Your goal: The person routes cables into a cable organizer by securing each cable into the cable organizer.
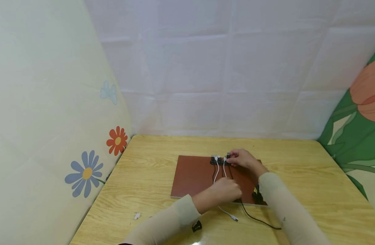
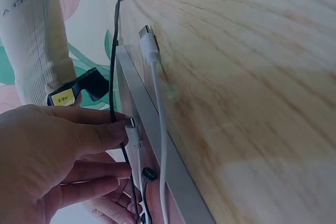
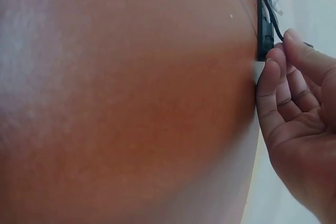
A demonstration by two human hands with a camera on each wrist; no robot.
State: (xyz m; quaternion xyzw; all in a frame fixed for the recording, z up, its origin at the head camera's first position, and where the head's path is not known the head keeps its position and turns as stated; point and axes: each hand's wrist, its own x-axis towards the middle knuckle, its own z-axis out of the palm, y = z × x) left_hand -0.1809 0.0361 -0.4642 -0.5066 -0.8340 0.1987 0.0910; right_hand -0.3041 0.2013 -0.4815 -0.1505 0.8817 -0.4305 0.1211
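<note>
A black cable holder point(image 1: 216, 162) sits at the far edge of a reddish-brown board point(image 1: 190, 173), with several black and white cables in its slots. My right hand point(image 1: 241, 159) is at the holder's right end, pinching a black cable point(image 3: 273, 19) close to its plug point(image 1: 228, 155) between thumb and fingertips. Over the front part of the board, my left hand point(image 1: 222, 192) pinches the same or another black cable point(image 2: 113, 56) between thumb and forefinger. Beside those fingertips is a white cable's metal-tipped plug point(image 2: 133, 132). Another white cable's plug point(image 2: 148, 43) lies beyond the board's front edge.
Across the wood-grain table point(image 1: 150, 170), a black cable end point(image 1: 267, 224) trails to the front right. A small white piece point(image 1: 137, 215) lies at the front left. Behind the table hangs a pale sheet point(image 1: 187, 75), and flower-printed cloth point(image 1: 86, 173) borders the left side.
</note>
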